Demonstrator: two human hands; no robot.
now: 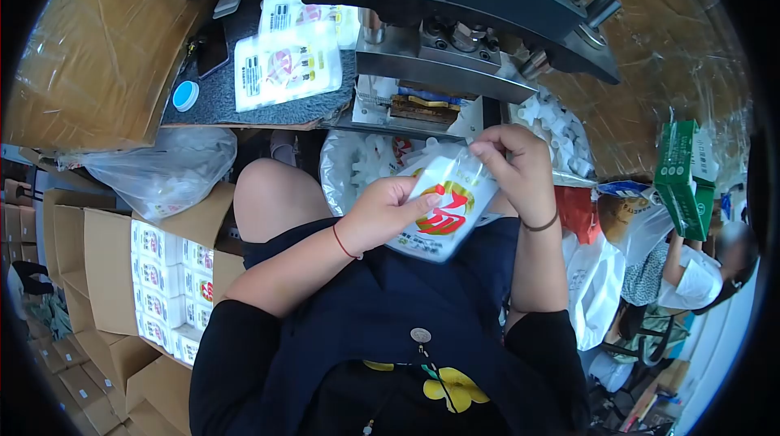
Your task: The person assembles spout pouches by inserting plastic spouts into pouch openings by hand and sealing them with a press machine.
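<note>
Both my hands are on a white plastic pouch (443, 212) with red and gold print, held tilted above my lap. My left hand (386, 212) grips its left side, thumb on the front. At its top right corner, my right hand (520, 168) pinches the clear upper edge between thumb and fingers. Above the pouch stands a metal press (455, 46). Behind it, a lined bin (345, 172) holds white plastic pieces. Two more printed pouches (288, 66) lie on the dark mat (236, 115) at upper left.
An open carton (110, 273) of packed pouches stands at left, below a clear bag (171, 168). A blue-lidded jar (185, 95) sits on the mat. White caps (561, 131) lie in a container at right, near a green box (682, 180). Another person (691, 277) sits at far right.
</note>
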